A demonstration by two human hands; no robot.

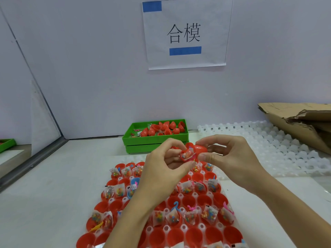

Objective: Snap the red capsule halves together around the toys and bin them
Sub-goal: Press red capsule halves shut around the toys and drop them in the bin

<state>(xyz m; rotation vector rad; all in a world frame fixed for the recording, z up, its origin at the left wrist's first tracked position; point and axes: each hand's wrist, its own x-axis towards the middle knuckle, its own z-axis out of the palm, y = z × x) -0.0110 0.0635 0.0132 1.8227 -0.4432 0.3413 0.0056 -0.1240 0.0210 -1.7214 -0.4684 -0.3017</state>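
Near tray: a white moulded tray (200, 228) lies at the worktop's near edge, its cups holding red capsule halves (189, 201); many carry small clear packets of coloured beads (173, 218) or little plastic toys, some stand unfilled, and one half near its left side is blue (134, 181).
Left hand: the left hand (162, 161), above the tray's far end, pinches a filled red half (186, 155) with its packet showing at the mouth.
Right hand: the right hand (227, 154) pinches the empty mating half (199, 148) between thumb and forefinger, just beside the filled one.
Step in hand: closing one capsule; the halves touch or nearly touch but do not look seated.
Next move: I judge the rims need lining up and the packet tucked inside before a firm squeeze, or its edge may get caught.
Spare trays: empty white trays (268, 149) lie towards the far right edge, beside torn cardboard (302, 126).
Bin: a green bin (155, 139) at the far edge holds red capsules (151, 132), some closed, plus loose halves and a few loose toys.
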